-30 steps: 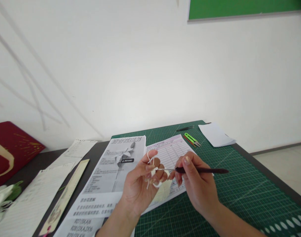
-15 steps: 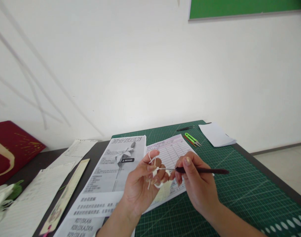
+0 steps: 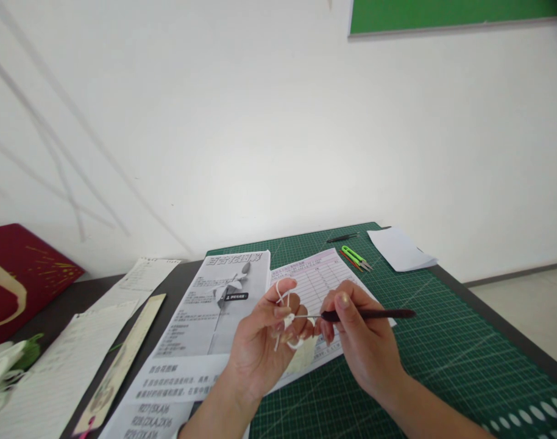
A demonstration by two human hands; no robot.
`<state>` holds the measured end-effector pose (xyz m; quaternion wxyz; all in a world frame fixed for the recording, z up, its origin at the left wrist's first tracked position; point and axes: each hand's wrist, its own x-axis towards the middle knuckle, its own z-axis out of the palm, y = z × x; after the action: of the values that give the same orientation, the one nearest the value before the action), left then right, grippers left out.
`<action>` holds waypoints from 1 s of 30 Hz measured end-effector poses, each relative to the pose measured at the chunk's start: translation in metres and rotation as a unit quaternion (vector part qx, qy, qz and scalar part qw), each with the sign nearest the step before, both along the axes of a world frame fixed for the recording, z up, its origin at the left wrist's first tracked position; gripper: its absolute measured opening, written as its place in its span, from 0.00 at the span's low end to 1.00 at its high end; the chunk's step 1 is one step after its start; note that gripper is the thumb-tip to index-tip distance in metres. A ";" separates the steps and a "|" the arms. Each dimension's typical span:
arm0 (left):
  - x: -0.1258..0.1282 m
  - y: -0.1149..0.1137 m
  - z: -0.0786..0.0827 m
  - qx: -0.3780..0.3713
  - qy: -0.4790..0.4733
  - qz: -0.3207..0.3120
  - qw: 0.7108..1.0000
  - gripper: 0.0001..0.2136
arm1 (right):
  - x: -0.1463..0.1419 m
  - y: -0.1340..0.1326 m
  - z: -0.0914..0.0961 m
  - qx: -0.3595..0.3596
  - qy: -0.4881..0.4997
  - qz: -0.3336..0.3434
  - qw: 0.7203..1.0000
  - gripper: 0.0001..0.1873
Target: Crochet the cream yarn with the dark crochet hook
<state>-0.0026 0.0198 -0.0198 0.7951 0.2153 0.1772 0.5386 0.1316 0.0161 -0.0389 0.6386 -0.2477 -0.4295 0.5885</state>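
Observation:
My left hand (image 3: 264,341) is raised over the papers with white yarn (image 3: 285,317) looped round its index finger and pinched between thumb and middle finger. A dark-handled crochet hook (image 3: 370,314) is gripped in my right hand (image 3: 356,341) like a pen. Its thin metal tip points left into the small white stitch held by the left fingers. Both hands hover just above a printed instruction sheet (image 3: 214,305) and a pink-lined form (image 3: 319,280) on the green cutting mat (image 3: 443,353).
Green thread snips (image 3: 355,256), a dark pen-like tool (image 3: 342,238) and a white paper (image 3: 400,249) lie at the mat's far end. Left of the mat are more sheets (image 3: 54,378), a ruler-like strip (image 3: 118,366), a red bag (image 3: 17,274) and a white-green object (image 3: 2,366).
The right hand has shifted slightly left, pushing the hook closer into the yarn; the left hand stays almost still.

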 end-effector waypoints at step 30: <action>0.004 -0.003 -0.006 0.027 0.029 -0.022 0.999 0.27 | -0.004 0.000 0.002 -0.056 0.046 0.062 0.995 0.14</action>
<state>0.0012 0.0166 -0.0257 0.7952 0.2558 0.1809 0.5191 0.1275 0.0157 -0.0370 0.6048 -0.2286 -0.3804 0.6613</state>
